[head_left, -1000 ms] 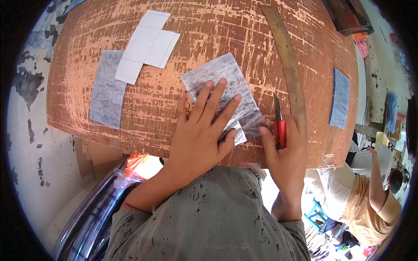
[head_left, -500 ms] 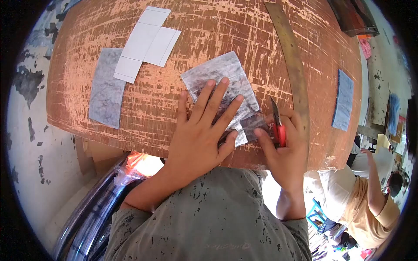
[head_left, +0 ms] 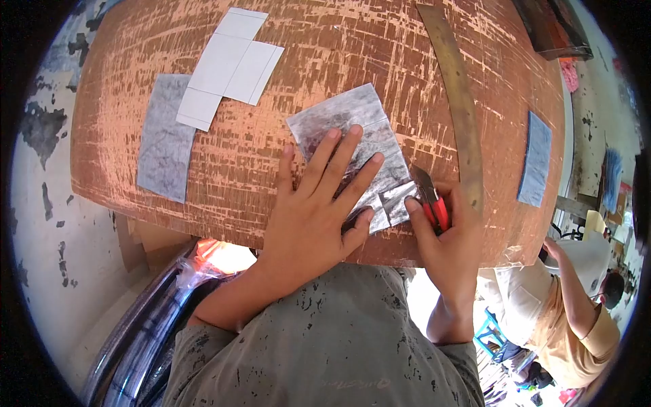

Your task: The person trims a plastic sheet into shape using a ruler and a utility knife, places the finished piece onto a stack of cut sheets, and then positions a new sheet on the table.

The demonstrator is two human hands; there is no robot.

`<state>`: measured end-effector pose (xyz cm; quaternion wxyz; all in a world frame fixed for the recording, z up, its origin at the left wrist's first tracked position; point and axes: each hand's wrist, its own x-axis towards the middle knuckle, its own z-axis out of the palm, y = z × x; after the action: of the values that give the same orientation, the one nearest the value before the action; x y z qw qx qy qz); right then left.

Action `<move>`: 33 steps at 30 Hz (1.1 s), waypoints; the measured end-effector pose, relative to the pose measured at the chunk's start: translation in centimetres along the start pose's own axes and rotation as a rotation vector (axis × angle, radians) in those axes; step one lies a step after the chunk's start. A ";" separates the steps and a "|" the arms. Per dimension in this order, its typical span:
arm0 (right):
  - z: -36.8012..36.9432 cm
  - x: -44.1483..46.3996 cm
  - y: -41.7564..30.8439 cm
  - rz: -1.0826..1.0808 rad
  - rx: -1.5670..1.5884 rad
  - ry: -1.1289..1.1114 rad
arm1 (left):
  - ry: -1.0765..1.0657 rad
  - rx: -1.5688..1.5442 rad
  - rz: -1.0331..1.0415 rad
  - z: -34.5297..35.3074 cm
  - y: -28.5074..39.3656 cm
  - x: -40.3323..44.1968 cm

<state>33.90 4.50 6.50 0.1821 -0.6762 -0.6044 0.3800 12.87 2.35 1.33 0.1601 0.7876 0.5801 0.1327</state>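
Observation:
My left hand (head_left: 312, 203) lies flat with fingers spread on a grey mottled sheet (head_left: 366, 122), pressing it on the scratched brown table (head_left: 244, 176). A small flap (head_left: 399, 201) of the sheet sticks out at its lower right. My right hand (head_left: 447, 230) is closed round a red cutter knife (head_left: 439, 211), its dark blade pointing up and left beside the sheet's right edge. The right thumb tip touches the flap. Part of the sheet is hidden under my left hand.
A long metal ruler (head_left: 461, 108) lies right of the sheet. White cut paper (head_left: 230, 64) overlaps a grey-blue strip (head_left: 165, 142) at the left. A blue piece (head_left: 536, 159) lies far right. Another person (head_left: 569, 312) is at the lower right, beyond the table.
The knife blade has tilted further to the left and lies nearer the sheet's edge. The flap has turned from dark and see-through to light grey. The sheet has shifted slightly right.

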 end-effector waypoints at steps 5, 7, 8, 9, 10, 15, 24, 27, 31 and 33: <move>-1.0 -2.0 -0.4 -0.202 -0.295 0.053 | -0.007 -0.015 -0.012 -0.1 0.0 0.1; -0.8 -3.1 0.0 -0.260 -0.331 -0.008 | -0.003 -0.018 -0.016 -0.1 0.1 0.1; -0.7 -3.6 0.1 -0.320 -0.364 -0.066 | -0.004 -0.020 -0.015 -0.1 0.1 0.1; -0.5 -4.1 -0.1 -0.230 -0.342 -0.126 | 0.005 -0.028 -0.017 -0.1 0.1 0.1; -0.2 -4.2 -0.5 -0.227 -0.343 -0.126 | 0.014 -0.036 -0.019 -0.1 0.1 0.1; 0.8 -4.0 -0.4 -0.284 -0.467 -0.117 | 0.040 -0.052 -0.021 0.1 0.1 0.0; 0.8 -4.1 -1.2 -0.254 -0.513 -0.141 | 0.045 -0.058 -0.018 0.0 0.1 0.0; 0.8 -4.1 -1.3 -0.235 -0.484 -0.138 | 0.040 -0.060 -0.015 0.0 0.1 0.0; 1.0 -4.1 -1.1 -0.243 -0.474 -0.130 | 0.038 -0.058 -0.013 0.1 0.0 0.0; 1.0 -4.1 -1.2 -0.241 -0.478 -0.120 | 0.036 -0.060 -0.014 0.2 0.0 -0.1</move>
<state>32.43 0.55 7.86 0.0251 -0.5996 -0.7626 0.2414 12.95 2.27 1.20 0.1742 0.7759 0.5840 0.1630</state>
